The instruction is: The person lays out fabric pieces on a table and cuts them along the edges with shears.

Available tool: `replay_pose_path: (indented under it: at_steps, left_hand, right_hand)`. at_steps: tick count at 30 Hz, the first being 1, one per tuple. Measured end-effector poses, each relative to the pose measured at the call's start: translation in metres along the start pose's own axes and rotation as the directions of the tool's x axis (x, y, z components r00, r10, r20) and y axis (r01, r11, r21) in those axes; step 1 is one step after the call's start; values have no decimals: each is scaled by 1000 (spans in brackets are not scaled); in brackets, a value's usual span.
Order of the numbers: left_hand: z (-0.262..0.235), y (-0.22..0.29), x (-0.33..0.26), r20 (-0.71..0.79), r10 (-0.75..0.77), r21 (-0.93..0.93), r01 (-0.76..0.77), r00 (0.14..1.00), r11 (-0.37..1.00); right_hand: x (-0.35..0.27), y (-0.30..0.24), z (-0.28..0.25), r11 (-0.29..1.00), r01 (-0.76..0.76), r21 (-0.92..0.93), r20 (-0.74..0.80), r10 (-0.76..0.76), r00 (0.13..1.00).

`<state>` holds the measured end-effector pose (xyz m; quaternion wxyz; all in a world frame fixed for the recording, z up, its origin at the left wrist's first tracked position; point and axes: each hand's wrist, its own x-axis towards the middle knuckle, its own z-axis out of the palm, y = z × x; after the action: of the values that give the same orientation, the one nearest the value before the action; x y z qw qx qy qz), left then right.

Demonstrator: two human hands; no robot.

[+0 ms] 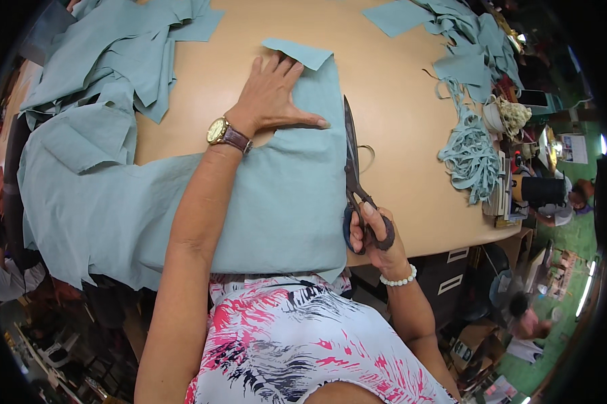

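A wide piece of pale blue-green fabric lies over the near part of the table, spreading to the left and over its front edge. My left hand rests on its upper part, fingers spread, thumb stretched to the right. Beyond the fingers a corner of the cloth is folded over. In my right hand is a pair of large dark scissors, fingers through the handles. Their blades point away from me along the fabric's right edge and look closed or nearly so. A thin loop of thread or trimming lies beside the blades.
Heaped blue-green fabric pieces cover the table's far left. More scraps lie far right, above a tangle of narrow cloth strips. At the right edge stand a stack of books or papers and a dark cylinder. Other people sit beyond the table.
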<state>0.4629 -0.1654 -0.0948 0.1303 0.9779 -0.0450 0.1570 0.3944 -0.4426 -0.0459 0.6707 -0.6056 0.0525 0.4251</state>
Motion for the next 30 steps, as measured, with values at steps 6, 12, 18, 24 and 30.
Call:
replay_pose_path:
  at_steps: [6,12,18,24,30]
  left_hand:
    - [5,-2,-1,-86,15,4,-14,996,1000]
    - [5,-3,-1,-56,1,-26,-2,998,1000]
    - [8,-5,-1,-52,5,-8,-5,999,1000]
    - [9,-5,-1,-53,-1,1,1,999,1000]
    - [8,-5,-1,-66,5,-16,-7,998,1000]
  right_hand:
    - [4,-1,3,1000,7,-25,-1,-7,1000]
    - [1,1,4,999,-14,52,-3,15,1000]
    - [1,3,2,1000,-12,18,-10,13,1000]
    - [0,5,1,1000,-18,4,-17,18,1000]
    - [1,5,1,998,-25,-49,-31,24,999]
